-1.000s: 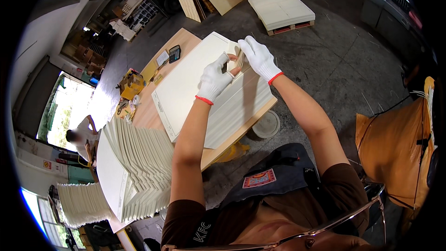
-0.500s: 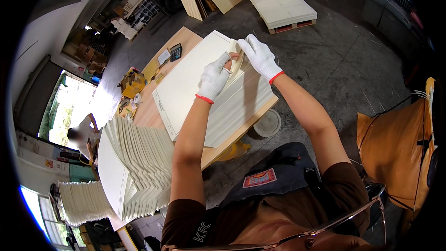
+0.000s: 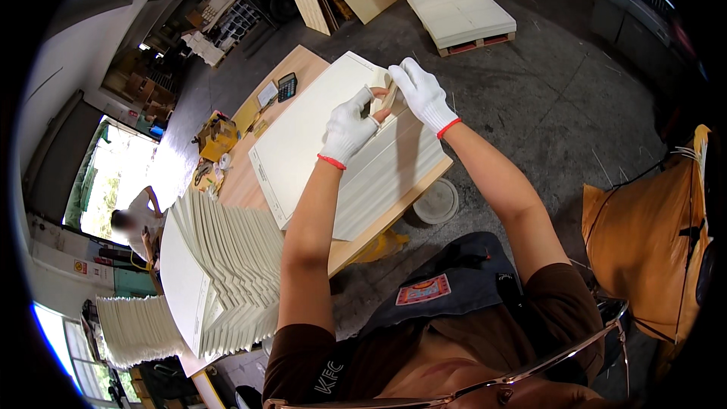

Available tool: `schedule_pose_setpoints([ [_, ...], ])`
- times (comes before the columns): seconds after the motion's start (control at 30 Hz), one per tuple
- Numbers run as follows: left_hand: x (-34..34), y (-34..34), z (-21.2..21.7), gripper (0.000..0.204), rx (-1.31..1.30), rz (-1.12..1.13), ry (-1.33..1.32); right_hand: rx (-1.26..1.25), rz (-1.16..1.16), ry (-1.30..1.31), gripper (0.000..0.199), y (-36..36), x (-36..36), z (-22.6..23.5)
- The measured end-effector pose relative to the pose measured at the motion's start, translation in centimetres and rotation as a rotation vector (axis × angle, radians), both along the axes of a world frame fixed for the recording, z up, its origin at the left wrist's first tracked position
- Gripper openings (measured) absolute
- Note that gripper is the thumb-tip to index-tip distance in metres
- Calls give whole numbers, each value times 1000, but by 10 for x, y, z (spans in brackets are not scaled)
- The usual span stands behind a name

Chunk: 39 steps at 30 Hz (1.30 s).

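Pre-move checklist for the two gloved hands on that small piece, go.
1. Left hand grips the small piece: ok.
2. Right hand on the piece too: ok.
3. Gloves on both hands: ok.
4. White board lies flat on the table: ok.
5. Piece's shape and edges: cannot tell, fingers hide it.
6. Calculator apart from the hands: ok.

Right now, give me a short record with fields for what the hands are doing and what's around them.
left hand: white glove, pinching a small pale strip
right hand: white glove, gripping the same strip from the far side
under the hands: cream sheets on a wooden table
on table, far end: calculator
near left: fanned stack of cream panels
floor: round lid
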State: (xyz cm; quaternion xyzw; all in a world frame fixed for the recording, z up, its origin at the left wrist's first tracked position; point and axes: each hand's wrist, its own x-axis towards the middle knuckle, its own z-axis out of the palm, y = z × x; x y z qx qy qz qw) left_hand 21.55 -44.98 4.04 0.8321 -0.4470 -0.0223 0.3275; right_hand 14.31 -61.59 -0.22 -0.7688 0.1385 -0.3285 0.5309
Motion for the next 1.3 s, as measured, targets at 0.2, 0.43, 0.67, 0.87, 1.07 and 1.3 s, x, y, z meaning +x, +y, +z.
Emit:
schedule_pose_setpoints([
  [0.2, -8, -1, 0, 48, 25, -75, -265, -114, -47, -34, 46, -8, -4, 3],
  [0.43, -20, 3, 7, 54, 140, 60, -254, -498, 18, 593, 63, -27, -36, 12],
  [0.67, -3, -23, 13, 43, 233, 172, -297, -734, 23, 348, 53, -32, -34, 3],
  [0.87, 10, -29, 9, 42, 246, 165, -297, -787, 68, 168, 47, -38, -21, 13],
  [1.07, 6, -8, 3, 37, 76, 8, -86, -178, 73, 216, 54, -14, -4, 15],
  [1.3, 9, -4, -4, 39, -43, -63, 117, -211, 1, 115, 51, -11, -1, -1],
])
